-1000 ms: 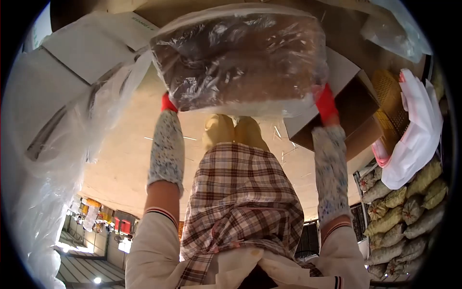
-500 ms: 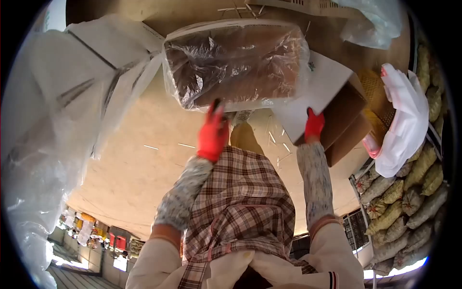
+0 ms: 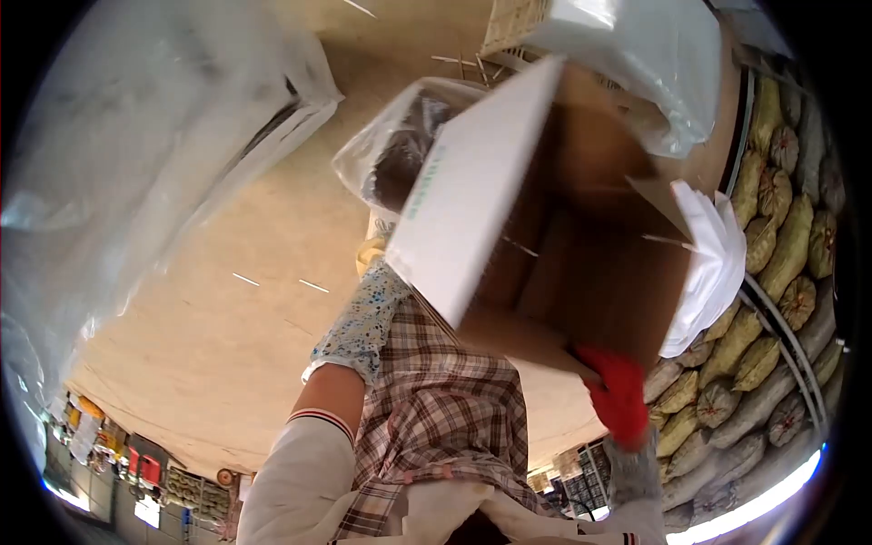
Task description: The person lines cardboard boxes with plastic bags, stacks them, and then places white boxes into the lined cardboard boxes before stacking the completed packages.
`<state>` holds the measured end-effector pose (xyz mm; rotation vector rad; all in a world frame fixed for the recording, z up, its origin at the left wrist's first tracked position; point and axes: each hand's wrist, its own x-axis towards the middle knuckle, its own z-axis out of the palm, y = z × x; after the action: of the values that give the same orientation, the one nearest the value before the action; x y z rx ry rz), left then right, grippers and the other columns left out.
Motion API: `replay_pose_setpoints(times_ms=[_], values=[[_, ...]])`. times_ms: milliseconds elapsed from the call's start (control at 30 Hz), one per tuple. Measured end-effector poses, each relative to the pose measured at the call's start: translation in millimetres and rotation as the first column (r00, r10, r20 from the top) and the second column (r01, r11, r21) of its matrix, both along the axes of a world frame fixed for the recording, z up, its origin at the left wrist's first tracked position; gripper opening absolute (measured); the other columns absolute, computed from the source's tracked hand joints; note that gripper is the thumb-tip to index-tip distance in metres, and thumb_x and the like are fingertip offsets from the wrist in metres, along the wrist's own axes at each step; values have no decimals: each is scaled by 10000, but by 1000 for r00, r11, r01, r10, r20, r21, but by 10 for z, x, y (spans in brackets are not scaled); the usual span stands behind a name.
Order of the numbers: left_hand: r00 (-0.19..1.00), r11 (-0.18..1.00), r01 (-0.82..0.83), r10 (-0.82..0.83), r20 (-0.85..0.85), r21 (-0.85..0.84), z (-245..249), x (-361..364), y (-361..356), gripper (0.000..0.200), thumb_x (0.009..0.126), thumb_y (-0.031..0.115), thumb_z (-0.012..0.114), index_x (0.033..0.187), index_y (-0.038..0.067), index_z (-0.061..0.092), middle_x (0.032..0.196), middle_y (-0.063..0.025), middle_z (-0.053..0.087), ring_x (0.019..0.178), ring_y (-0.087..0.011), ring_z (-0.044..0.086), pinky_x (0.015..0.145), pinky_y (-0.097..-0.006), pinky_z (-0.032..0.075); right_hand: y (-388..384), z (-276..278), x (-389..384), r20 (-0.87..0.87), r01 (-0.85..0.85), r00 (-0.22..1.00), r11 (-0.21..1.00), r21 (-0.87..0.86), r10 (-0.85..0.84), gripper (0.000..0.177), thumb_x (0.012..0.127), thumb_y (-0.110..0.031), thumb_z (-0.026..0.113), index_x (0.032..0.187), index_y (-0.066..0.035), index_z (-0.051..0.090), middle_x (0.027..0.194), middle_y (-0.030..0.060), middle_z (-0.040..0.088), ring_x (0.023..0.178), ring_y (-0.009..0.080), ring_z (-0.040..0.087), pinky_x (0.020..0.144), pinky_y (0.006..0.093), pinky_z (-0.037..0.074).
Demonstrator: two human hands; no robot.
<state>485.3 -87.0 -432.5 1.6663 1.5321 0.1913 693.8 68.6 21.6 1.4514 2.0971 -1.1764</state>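
The cardboard box [image 3: 581, 263] is up off the floor [image 3: 245, 345], tilted, with its open mouth turned toward the camera so that the brown inside shows. Its white outer wall [image 3: 463, 200] is on the left, and the long axis runs from the low near corner up and away to the right.

The right hand [image 3: 619, 395], in a red glove, is below the box at its lower near edge. Its grip is closed over the rim there, fingers curled on the cardboard. The left forearm [image 3: 363, 322], in a speckled sleeve, goes up behind the white wall. The left hand is hidden by the box, so its grip cannot be told. Of the 2 hands, the right is the 1 seen on the box, under its low end.

A plastic-wrapped brown bundle [image 3: 392, 163] shows just past the wall's upper left; whether they touch is unclear. A white bag [image 3: 713, 263] lies beside the box's right side, with stacked sacks [image 3: 790, 263] beyond it and a clear plastic sheet [image 3: 136, 154] well apart at left.
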Motion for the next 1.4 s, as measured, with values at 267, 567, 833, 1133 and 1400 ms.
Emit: replay_pose_setpoints(times_ms=[267,567,833,1133,1400], values=[[969,977,184,-161,-188,109,413,-47,450,413,801,253,523,1187,108,553,1205,-116,549,1118,-290,513,989,-434,339,-12,-1484,-295,96,394,914,919,23,-394,256,846,-140,544,1086,-70,598,986,159,631,829,290,622,710,368,491],[948,991,-103,126,294,-91,1556,484,357,345,851,295,497,1097,66,572,1035,-157,592,1008,-279,558,866,-433,418,-371,-1930,-360,-90,38,995,999,17,-36,379,801,-179,545,1171,-101,558,1136,138,578,1040,300,549,876,380,442],[805,876,-458,482,-346,153,2333,-781,1691,532,851,299,545,1322,115,380,1191,-167,545,997,-331,571,816,-416,464,2562,-1343,-709,-716,800,538,538,266,-446,141,863,-120,567,912,2,619,903,111,620,789,166,554,708,282,434],[679,674,-734,731,-75,-78,2090,-839,1082,424,894,156,477,1303,77,401,1229,-184,515,1102,-361,511,884,-407,433,3590,-1891,-796,-605,749,658,303,590,-449,256,772,-335,618,866,-102,665,901,122,639,912,320,569,786,413,440],[738,776,-607,630,-243,170,2947,-917,1695,557,838,228,590,1331,72,385,1287,-192,466,1259,-381,340,1024,-431,286,4480,-1444,754,-841,883,467,93,460,-273,284,869,-267,547,970,-10,613,936,113,640,824,214,584,743,313,463]])
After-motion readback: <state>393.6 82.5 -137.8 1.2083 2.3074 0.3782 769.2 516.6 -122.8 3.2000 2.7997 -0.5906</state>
